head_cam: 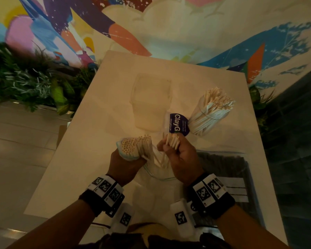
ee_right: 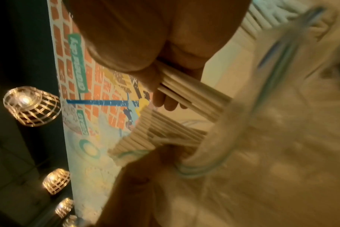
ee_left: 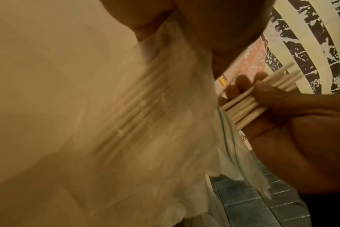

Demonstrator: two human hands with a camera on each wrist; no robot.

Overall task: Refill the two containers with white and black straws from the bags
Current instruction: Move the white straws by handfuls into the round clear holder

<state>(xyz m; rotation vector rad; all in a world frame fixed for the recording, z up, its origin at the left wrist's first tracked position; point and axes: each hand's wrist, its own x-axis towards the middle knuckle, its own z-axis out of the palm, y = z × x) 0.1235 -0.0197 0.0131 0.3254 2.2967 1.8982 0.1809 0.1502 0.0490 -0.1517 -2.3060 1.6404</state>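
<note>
My left hand (head_cam: 127, 159) grips the neck of a clear bag of white straws (head_cam: 136, 145), whose open ends stick up above my fist. My right hand (head_cam: 178, 155) holds a small bunch of white straws (head_cam: 172, 141) pulled partly out of that bag; their lower ends still reach into the plastic. The right wrist view shows this bunch (ee_right: 192, 93) in my curled fingers above the bagged straws (ee_right: 157, 135). A clear container (head_cam: 210, 112) with a purple label, filled with white straws, stands to the right. A second clear container (head_cam: 151, 99) stands behind, with no straws visible inside. The bag of black straws (head_cam: 226, 177) lies at the right.
Everything sits on a white table (head_cam: 90, 159) set against a painted wall (head_cam: 169, 24). Green plants (head_cam: 25, 83) border the table on the left, and more foliage (head_cam: 262, 99) shows on the right. Dark floor tiles (head_cam: 298, 141) run past the right edge.
</note>
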